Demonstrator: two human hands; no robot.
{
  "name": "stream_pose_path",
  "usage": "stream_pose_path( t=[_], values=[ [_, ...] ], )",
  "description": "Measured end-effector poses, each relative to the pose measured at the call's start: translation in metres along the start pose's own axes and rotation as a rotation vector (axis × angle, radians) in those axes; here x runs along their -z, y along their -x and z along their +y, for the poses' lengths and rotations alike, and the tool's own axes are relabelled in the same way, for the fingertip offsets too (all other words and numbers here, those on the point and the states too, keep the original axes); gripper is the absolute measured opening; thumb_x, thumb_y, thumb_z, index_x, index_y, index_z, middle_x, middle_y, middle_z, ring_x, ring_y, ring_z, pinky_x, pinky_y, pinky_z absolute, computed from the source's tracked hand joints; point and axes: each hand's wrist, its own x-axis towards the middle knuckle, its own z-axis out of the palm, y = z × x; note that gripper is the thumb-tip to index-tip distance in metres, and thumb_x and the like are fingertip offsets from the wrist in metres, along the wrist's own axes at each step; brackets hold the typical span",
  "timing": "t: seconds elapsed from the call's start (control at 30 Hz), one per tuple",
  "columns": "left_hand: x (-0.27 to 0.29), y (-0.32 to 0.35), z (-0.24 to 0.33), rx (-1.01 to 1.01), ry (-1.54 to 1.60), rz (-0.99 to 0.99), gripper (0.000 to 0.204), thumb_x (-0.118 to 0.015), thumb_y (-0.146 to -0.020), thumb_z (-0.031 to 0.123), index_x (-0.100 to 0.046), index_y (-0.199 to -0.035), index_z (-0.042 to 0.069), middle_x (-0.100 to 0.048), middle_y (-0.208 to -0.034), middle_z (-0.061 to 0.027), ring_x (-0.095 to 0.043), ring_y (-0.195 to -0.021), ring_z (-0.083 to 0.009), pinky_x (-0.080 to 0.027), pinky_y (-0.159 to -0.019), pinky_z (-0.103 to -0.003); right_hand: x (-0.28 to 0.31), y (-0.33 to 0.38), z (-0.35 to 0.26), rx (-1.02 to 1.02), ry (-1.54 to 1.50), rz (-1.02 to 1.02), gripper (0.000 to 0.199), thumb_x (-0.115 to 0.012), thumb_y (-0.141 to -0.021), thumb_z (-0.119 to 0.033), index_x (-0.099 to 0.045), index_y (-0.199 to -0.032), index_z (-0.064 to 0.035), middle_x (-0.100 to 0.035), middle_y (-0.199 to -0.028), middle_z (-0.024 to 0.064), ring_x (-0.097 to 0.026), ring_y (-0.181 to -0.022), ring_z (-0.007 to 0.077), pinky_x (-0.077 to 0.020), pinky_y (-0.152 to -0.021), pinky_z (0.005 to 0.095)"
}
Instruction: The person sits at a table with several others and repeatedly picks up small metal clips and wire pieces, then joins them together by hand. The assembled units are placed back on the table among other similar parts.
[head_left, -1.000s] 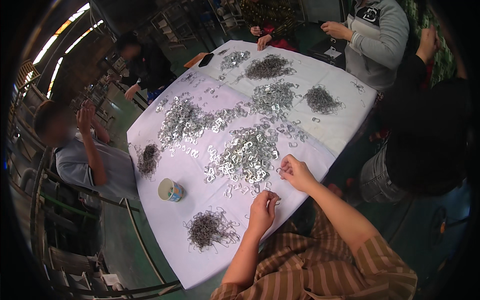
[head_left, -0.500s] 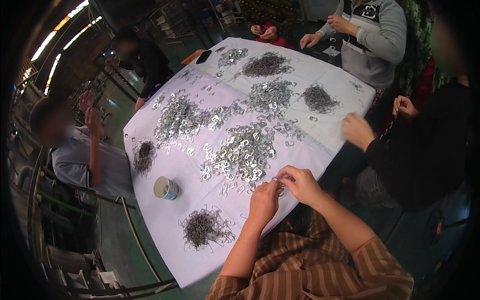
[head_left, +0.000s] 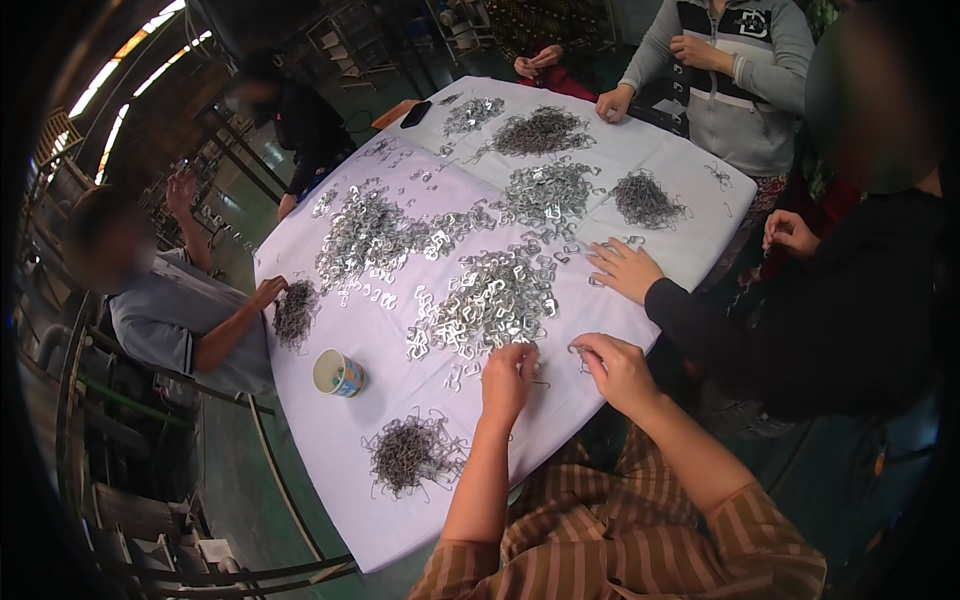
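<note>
My left hand point(head_left: 509, 378) is closed, fingers bent down at the near edge of a pile of shiny, bent metal clips point(head_left: 480, 305). A thin wire hook point(head_left: 541, 383) shows beside its fingertips; whether the hand holds it is unclear. To its right, my right hand point(head_left: 620, 372) pinches a small metal piece between thumb and forefinger, mostly covered by the fingertips. Both hands are over the white-covered table point(head_left: 390, 540), apart from each other. At the near left lies a heap of dark wire hooks point(head_left: 408, 455).
A paper cup point(head_left: 345, 376) stands left of the clips. More clips point(head_left: 365, 235) and a heap of hooks point(head_left: 540, 131) lie farther back. A co-worker's hand point(head_left: 625, 270) rests on the table just beyond my right hand. Other people stand around the edges.
My hands have separated: the left has moved slightly left and up to the clips, the right slightly right. The right co-worker's hand has come onto the table; the left co-worker's hand has dropped to the hooks.
</note>
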Motion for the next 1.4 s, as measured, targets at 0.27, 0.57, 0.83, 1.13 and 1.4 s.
stream_pose_path(
  t=[0.27, 0.57, 0.83, 1.13, 1.4],
  values=[
    [-0.032, -0.046, -0.026, 0.142, -0.500, 0.196, 0.025, -0.078, -0.075, 0.027, -0.071, -0.086, 0.006, -0.066, -0.096, -0.0088, -0.057, -0.093, -0.0299, -0.045, -0.080, -0.042, 0.019, 0.008, -0.002, -0.086, -0.018, 0.045, 0.021, -0.059, -0.084, 0.008, -0.063, -0.102, -0.0018, -0.067, -0.085, 0.0137, -0.068, -0.072, 0.0266, -0.0540, -0.064, 0.0340],
    [-0.028, -0.032, -0.002, 0.297, 0.121, -0.054, 0.022, -0.079, -0.076, 0.017, -0.069, -0.084, 0.000, -0.071, -0.077, -0.0108, -0.065, -0.066, -0.0184, -0.050, -0.064, -0.032, 0.038, 0.020, -0.003, -0.181, -0.098, 0.046, 0.025, -0.061, -0.082, 0.008, -0.063, -0.106, -0.0001, -0.068, -0.088, 0.0136, -0.070, -0.077, 0.0237, -0.0548, -0.067, 0.0317],
    [0.001, -0.012, 0.001, 0.133, -0.033, -0.132, 0.013, -0.073, -0.079, 0.008, -0.074, -0.090, 0.002, -0.071, -0.079, -0.0132, -0.068, -0.068, -0.0242, -0.052, -0.067, -0.033, 0.043, 0.028, -0.009, -0.208, -0.144, 0.039, 0.026, -0.063, -0.082, 0.007, -0.063, -0.107, -0.0008, -0.069, -0.088, 0.0125, -0.070, -0.079, 0.0210, -0.0547, -0.070, 0.0302],
    [0.006, 0.021, 0.004, -0.358, -0.571, -0.364, 0.008, -0.059, -0.079, 0.007, -0.064, -0.074, 0.002, -0.064, -0.083, -0.0117, -0.062, -0.085, -0.0299, -0.052, -0.073, -0.039, 0.042, 0.039, -0.019, -0.326, -0.166, -0.057, 0.026, -0.067, -0.083, 0.002, -0.063, -0.108, -0.0026, -0.072, -0.088, 0.0107, -0.071, -0.078, 0.0177, -0.0549, -0.069, 0.0289],
    [0.004, 0.010, 0.003, -0.381, -0.531, -0.327, 0.006, -0.062, -0.075, 0.008, -0.062, -0.074, 0.002, -0.064, -0.078, -0.0118, -0.064, -0.074, -0.0274, -0.052, -0.063, -0.038, 0.045, 0.041, -0.032, -0.308, -0.219, -0.062, 0.026, -0.066, -0.083, 0.002, -0.063, -0.109, -0.0027, -0.072, -0.089, 0.0123, -0.072, -0.081, 0.0199, -0.0562, -0.072, 0.0298]
  ],
)
